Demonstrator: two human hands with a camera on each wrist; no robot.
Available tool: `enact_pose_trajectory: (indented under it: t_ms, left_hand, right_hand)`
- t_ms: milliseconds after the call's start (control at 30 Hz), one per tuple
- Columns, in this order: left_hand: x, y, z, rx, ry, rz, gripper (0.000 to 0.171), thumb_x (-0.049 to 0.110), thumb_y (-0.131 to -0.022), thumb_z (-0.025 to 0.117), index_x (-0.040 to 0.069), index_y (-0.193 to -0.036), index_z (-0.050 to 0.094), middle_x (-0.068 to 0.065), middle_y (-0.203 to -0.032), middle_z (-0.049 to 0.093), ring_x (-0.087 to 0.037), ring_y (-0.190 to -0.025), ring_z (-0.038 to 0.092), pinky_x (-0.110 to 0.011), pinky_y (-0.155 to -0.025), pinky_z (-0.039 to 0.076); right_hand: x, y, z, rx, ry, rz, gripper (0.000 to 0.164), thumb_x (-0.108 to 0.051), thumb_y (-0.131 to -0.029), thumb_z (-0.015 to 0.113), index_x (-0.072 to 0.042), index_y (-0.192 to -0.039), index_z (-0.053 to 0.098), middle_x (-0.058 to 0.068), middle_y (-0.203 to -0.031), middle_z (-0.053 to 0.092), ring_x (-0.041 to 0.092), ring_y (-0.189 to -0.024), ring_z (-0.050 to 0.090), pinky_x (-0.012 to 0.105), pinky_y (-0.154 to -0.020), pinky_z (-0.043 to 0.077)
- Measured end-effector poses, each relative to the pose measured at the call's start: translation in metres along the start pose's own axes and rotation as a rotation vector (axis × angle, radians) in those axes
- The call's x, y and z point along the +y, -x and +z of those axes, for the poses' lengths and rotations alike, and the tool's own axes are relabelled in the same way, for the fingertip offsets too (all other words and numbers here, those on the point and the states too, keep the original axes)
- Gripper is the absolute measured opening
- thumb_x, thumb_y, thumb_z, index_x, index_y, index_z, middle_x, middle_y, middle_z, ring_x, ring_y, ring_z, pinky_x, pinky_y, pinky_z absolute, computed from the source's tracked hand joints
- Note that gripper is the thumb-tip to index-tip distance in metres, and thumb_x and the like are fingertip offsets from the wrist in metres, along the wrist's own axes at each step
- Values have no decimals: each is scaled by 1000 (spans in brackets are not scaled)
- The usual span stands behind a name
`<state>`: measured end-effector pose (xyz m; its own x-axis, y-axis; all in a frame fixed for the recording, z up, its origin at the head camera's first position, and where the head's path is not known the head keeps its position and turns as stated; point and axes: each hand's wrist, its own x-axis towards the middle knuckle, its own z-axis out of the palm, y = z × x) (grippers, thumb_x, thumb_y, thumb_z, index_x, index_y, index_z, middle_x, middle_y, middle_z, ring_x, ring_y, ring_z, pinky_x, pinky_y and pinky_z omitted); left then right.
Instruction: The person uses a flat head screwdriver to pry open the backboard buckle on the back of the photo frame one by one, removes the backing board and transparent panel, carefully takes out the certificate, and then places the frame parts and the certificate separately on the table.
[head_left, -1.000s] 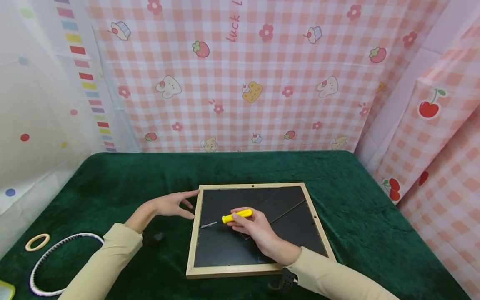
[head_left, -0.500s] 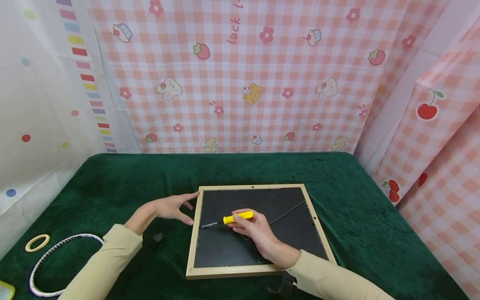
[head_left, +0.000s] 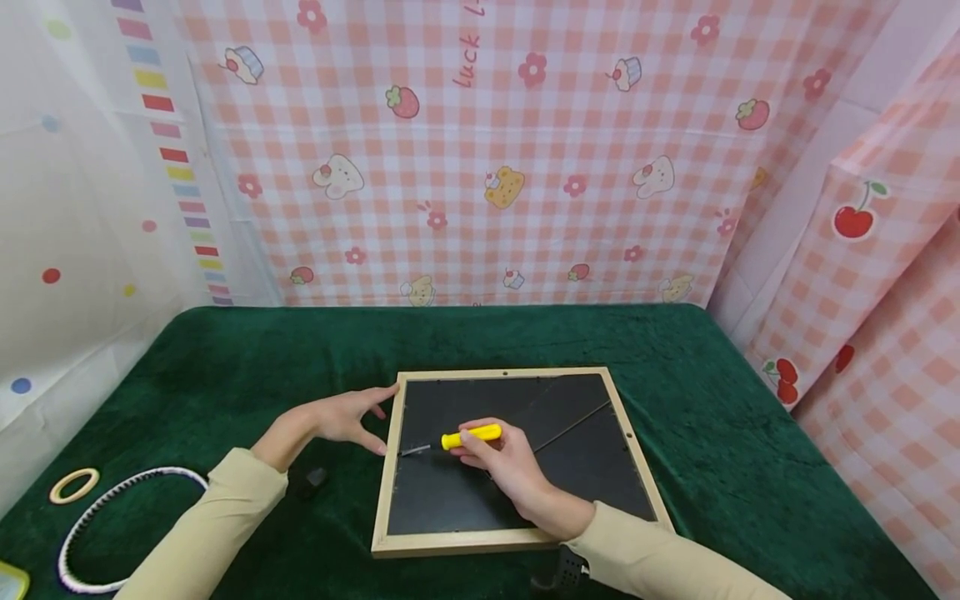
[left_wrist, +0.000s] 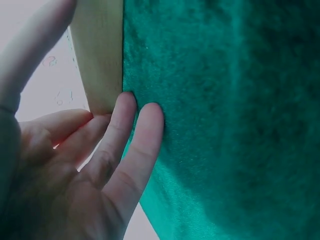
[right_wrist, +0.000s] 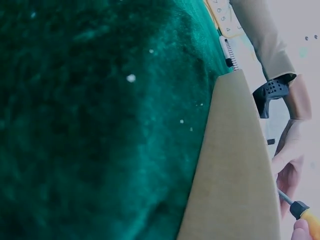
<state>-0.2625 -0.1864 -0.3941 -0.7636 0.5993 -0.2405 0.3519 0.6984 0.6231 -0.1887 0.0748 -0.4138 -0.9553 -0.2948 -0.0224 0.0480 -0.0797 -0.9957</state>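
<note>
Along the frame's left side: left hand touching, fingers spread; over frame's middle: right hand grasping yellow screwdriver, tip by left side.

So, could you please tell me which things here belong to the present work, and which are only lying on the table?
In the job:
wooden picture frame with black backing, touched by the left hand
yellow-handled screwdriver, held in the right hand, tip at the frame's inner edge

Apparently just lying about:
pale yellow ring
white hoop with dark inner side
yellow-edged object, partly out of view
</note>
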Motion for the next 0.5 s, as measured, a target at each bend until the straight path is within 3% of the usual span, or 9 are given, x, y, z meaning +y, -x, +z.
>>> enact_pose_trajectory:
  t_ms: [233,500]
  left_hand:
    - [0,-1,1,2,-34,-19,100,36,-67,75,-2,-139,16,-19,-138,25,-28,-108,44,-41,-85,37]
    - [-1,-2,0,4,-31,-6,100,36,-67,75,-3,-138,17,-19,-137,25,-30,-108,43,-42,-84,39]
  right_hand:
    - [-4,-3,2,-8,83,-33,34,-14,-84,61,9,-108,52,14,-99,59,24,-84,61,31,-74,47]
    - [-21,-12,12,-1,416,-220,24,-22,-83,63,-5,-99,59,1,-87,63,10,-73,61,24,-67,49]
